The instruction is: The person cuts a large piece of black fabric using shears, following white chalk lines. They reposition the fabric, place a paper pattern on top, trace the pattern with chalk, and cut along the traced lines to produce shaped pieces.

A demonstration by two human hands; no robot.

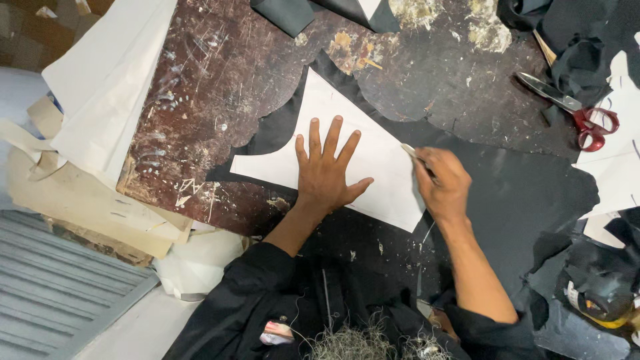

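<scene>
Your left hand [327, 175] lies flat, fingers spread, pinning the white paper pattern [373, 150] on black fabric [507, 193]. Right hand [441, 183] pinches chalk [408, 151] at pattern's edge. Tracing step, I'd say; next needs steady pressure.

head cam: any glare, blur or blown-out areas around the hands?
Head view: even, soft light. Left hand flat on the white paper pattern, sharp. Right hand with the chalk piece slightly soft. Black fabric loses detail; red-handled scissors blades glint faintly.
</scene>
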